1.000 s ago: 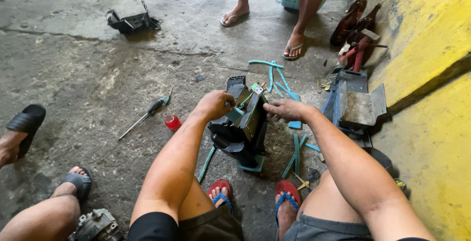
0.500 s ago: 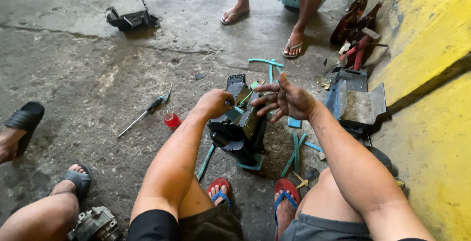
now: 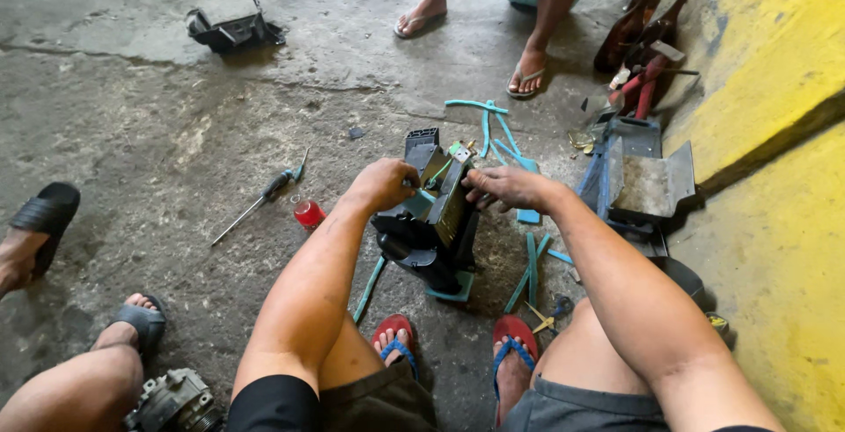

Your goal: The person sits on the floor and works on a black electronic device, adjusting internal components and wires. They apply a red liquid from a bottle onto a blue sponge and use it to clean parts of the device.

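Observation:
A black plastic housing [image 3: 431, 225] with a board inside stands on the concrete floor between my feet. My left hand [image 3: 385, 184] is closed on its upper left edge. My right hand [image 3: 503, 187] grips the upper right side of the same housing, fingers curled over the top near small green and white connectors. Teal plastic strips [image 3: 493, 128] lie around it on the floor. Whether a small tool sits in either hand is hidden by the fingers.
A screwdriver [image 3: 260, 197] and a small red cap [image 3: 309, 214] lie left of the housing. An open grey toolbox [image 3: 647, 184] sits against the yellow wall. Another black part [image 3: 231, 32] lies far left. One person stands ahead [image 3: 532, 62]; another sits at left [image 3: 53, 221]. A metal compressor-like part [image 3: 172, 403] is near my left knee.
My right hand, lifted with spread fingers half a second ago, has come back down onto the housing's top right. My left hand has stayed on the left edge.

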